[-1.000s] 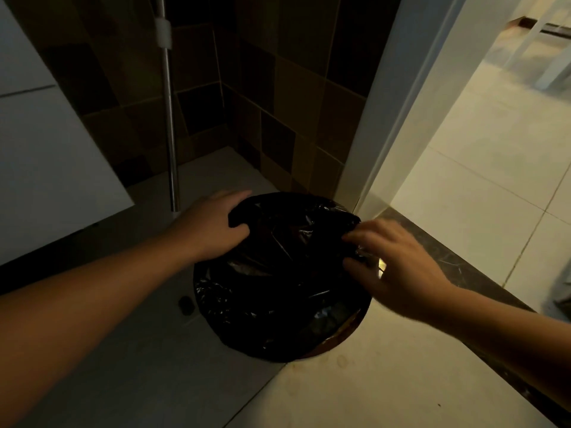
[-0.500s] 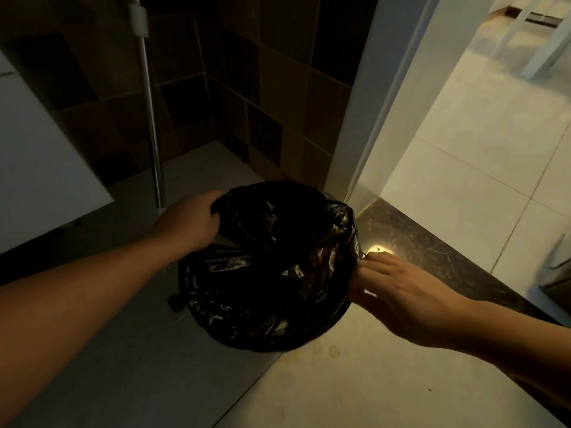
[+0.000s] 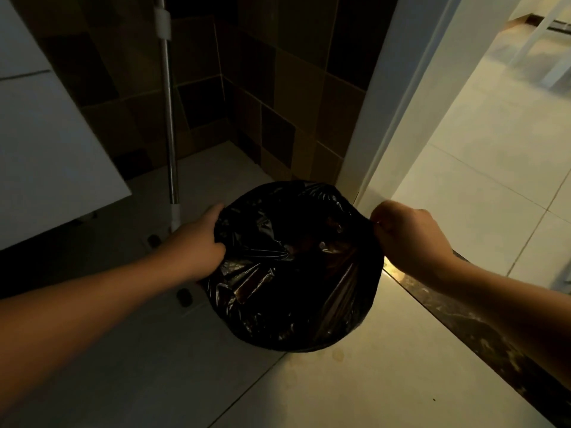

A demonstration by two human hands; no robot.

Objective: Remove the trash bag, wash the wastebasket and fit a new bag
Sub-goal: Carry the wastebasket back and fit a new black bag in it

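A black trash bag (image 3: 293, 273) covers a round wastebasket on the dim tiled floor; the basket itself is hidden under the plastic. My left hand (image 3: 197, 242) grips the bag's left edge with curled fingers. My right hand (image 3: 408, 239) pinches the bag's right edge in a fist. The bag's mouth is stretched between the two hands, and crumpled plastic and some contents show inside.
A metal mop handle (image 3: 170, 134) stands just left of the bag. A white cabinet (image 3: 46, 134) fills the left side. The dark tiled wall corner (image 3: 262, 103) lies behind. A white door frame (image 3: 401, 103) and dark stone threshold (image 3: 463, 319) lie at the right, lit floor beyond.
My right hand has gone from touching the bag's side to pinching its edge higher up. My left hand has tightened on the left edge. The bag's rim has risen and spread.
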